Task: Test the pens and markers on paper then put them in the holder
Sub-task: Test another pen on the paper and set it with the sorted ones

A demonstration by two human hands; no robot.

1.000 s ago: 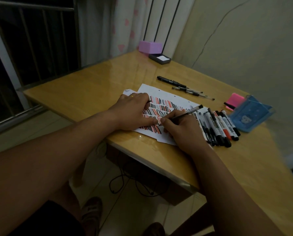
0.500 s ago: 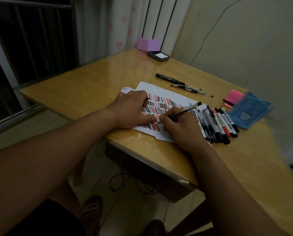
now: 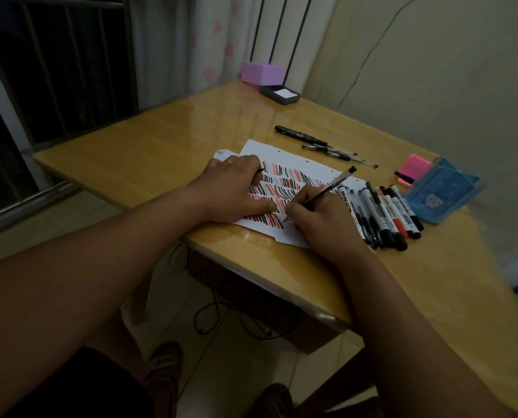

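A white paper sheet [image 3: 293, 236] covered in black and red strokes lies near the table's front edge. My left hand [image 3: 233, 188] presses down on it, fingers curled over a small black pen cap [image 3: 261, 170]. My right hand [image 3: 321, 224] grips a thin black pen [image 3: 333, 184] with its tip on the paper at the lower strokes. Several markers and pens [image 3: 384, 215] lie side by side just right of my right hand. The blue holder [image 3: 441, 194] lies on the table to their right.
A black marker [image 3: 303, 135] and thin pens [image 3: 339, 153] lie behind the paper. A pink pad [image 3: 414, 170] sits by the holder. A purple box [image 3: 262, 72] and a dark tray [image 3: 281, 95] stand at the far corner. The wall is close on the right.
My right hand has drawn the pen tip down the paper toward me. My left hand stays pressed on the sheet.
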